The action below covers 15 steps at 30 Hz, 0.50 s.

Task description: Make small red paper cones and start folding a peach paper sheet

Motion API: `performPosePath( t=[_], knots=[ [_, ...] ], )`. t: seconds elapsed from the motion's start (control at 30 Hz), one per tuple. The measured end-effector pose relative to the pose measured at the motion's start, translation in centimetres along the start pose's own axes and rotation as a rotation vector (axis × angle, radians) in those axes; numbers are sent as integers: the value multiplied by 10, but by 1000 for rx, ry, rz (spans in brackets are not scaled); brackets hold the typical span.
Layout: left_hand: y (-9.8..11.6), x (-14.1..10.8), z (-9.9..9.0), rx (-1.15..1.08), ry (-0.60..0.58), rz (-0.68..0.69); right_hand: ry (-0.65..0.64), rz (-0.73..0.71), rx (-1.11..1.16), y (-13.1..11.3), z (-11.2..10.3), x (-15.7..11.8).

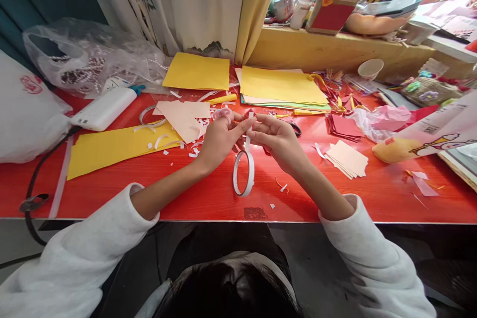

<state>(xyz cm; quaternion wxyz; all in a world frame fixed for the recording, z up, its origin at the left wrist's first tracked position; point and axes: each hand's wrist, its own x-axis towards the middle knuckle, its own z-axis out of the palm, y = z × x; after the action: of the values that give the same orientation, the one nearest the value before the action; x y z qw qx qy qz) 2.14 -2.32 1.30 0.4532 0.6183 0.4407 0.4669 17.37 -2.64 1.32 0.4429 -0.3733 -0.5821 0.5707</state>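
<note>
My left hand (223, 134) and my right hand (274, 136) meet over the middle of the red table (208, 198), fingertips almost touching. Between them is a small red piece (249, 113), pinched by my left thumb and fingers. A white tape strip (250, 121) lies against it, and my right fingers close on the strip. From that strip hangs a thin tape roll (243, 174), just below my hands. Something pink and round (222, 115) shows at my left hand's back. Dark scissors (296, 129) are partly hidden behind my right hand.
Yellow sheets (283, 84) lie at the back, a long yellow piece (112, 151) at the left. Pale pink cards (348, 159) and red cards (345, 126) sit at the right, near a plastic cup (428, 129). A white power strip (105, 108) and plastic bags (93, 54) stand left.
</note>
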Motion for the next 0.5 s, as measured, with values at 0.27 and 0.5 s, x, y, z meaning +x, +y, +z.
performPosePath(
  t=[0.27, 0.5],
  knots=[
    [-1, 6, -4, -92, 25, 78, -38, -21, 34, -7, 3, -3],
    [4, 4, -5, -54, 6, 108, 4, 25, -84, -8, 3, -4]
  ],
)
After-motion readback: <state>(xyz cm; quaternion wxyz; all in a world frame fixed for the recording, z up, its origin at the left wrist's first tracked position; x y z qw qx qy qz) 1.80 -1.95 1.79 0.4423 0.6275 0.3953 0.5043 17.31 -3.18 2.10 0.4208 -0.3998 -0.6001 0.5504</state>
